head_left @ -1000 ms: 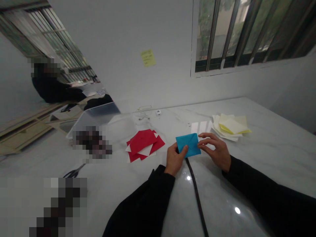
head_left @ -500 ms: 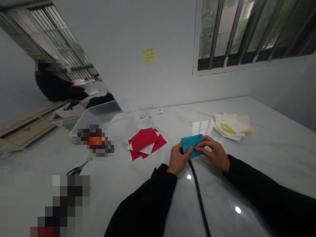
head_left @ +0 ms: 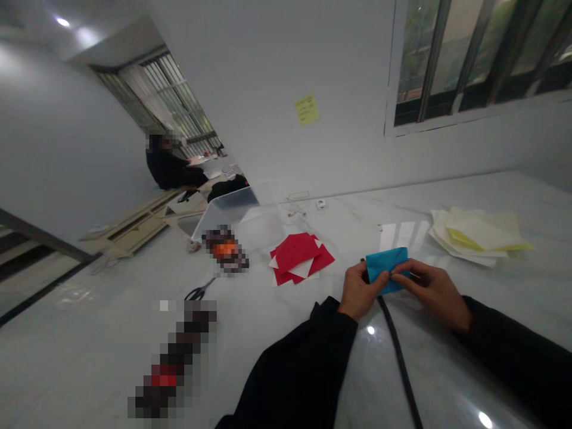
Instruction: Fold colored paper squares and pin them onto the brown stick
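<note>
Between my two hands is a small folded piece of blue paper (head_left: 385,261), raised over the white marbled tabletop (head_left: 277,333). My left hand (head_left: 360,291) is closed on its left side, with the thumb lying across the front. The fingers behind the paper are hidden. My right hand (head_left: 433,289) pinches the paper's right edge between thumb and fingertips. A long dark strap or cord (head_left: 400,351) runs from beneath the paper toward me. Left of my hands lie folded red papers with white undersides (head_left: 298,253).
Pale yellow and white sheets (head_left: 482,232) lie at the right. Dark-handled scissors (head_left: 196,292) rest at the left, near a clear plastic bin (head_left: 227,205) and blurred-out items. A thin cable (head_left: 297,205) and small white block (head_left: 320,204) sit by the wall. Another person (head_left: 167,164) sits far back left.
The view has swung left, so everything appears farther right. Both hands keep hold of the blue paper, with only slight finger movement.
</note>
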Tool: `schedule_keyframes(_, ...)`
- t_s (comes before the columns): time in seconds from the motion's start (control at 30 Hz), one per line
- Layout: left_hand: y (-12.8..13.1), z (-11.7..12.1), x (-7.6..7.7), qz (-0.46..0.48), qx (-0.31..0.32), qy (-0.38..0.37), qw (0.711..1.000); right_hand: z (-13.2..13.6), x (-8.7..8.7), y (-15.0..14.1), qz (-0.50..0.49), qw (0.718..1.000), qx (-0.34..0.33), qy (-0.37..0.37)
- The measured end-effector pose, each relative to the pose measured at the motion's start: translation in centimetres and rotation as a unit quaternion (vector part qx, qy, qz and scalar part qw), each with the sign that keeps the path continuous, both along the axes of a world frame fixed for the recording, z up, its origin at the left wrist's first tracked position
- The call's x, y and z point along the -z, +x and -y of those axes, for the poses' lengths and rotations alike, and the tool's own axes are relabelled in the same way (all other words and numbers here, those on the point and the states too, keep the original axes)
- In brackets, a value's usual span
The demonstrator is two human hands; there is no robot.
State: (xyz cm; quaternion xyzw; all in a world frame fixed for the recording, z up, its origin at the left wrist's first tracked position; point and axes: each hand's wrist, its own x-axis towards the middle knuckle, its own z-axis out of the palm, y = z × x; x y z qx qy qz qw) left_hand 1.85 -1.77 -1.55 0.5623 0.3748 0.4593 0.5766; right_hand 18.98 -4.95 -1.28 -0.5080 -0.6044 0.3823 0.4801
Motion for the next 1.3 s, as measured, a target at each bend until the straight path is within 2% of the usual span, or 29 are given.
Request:
schedule_keyframes(0.23, -0.1, 0.1, 0.3, 0.001, 0.01, -0.011, 1.0, 0.4, -0.4, -0.3, -0.034, 0.998, 0.036, -0.029)
schedule_keyframes(0.5, 0.0, 0.2, 0.7, -0.004, 0.018, -0.008, 1.0, 0.4, -0.3, -0.2, -0.001, 0.998, 0.054, -0.023)
schedule_keyframes(0.6, -0.1, 0.1, 0.6, -0.016, 0.021, -0.004, 1.0, 0.3, -0.1, -0.1, -0.016, 0.998, 0.064, -0.018)
schedule_keyframes(0.7, -0.3, 0.0, 0.5, -0.033, 0.018, 0.003, 0.999, 0.1, -0.1, -0.2, -0.071, 0.996, 0.049, -0.028)
schedule_keyframes(0.8, -0.3, -0.2, 0.1, -0.037, 0.014, 0.02, 0.999, -0.2, -0.3, -0.2, -0.121, 0.991, 0.003, -0.049)
schedule_keyframes(0.93, -0.8, -0.9, -0.9, -0.061, 0.023, 0.052, 0.997, -1.1, 0.1, 0.6, -0.104, 0.99, -0.029, -0.086)
schedule_keyframes(1.0, -1.4, -1.6, -1.3, -0.089, -0.015, 0.079, 0.993, -1.7, 0.5, 1.5, -0.095, 0.991, -0.009, -0.095)
schedule_keyframes(1.07, -2.2, -2.3, -1.4, -0.157, -0.075, 0.112, 0.978, -2.5, 1.0, 2.6, -0.112, 0.989, 0.023, -0.091)
schedule_keyframes(1.13, -2.8, -2.7, -1.2, -0.259, -0.119, 0.14, 0.948, -3.1, 1.4, 3.8, -0.135, 0.986, 0.041, -0.085)
schedule_keyframes(1.2, -3.0, -2.8, -0.9, -0.347, -0.13, 0.164, 0.914, -3.7, 1.7, 4.7, -0.146, 0.985, 0.048, -0.078)
schedule_keyframes(1.3, -2.2, -2.0, -0.8, -0.422, -0.126, 0.192, 0.877, -3.8, 1.6, 5.1, -0.126, 0.988, 0.054, -0.077)
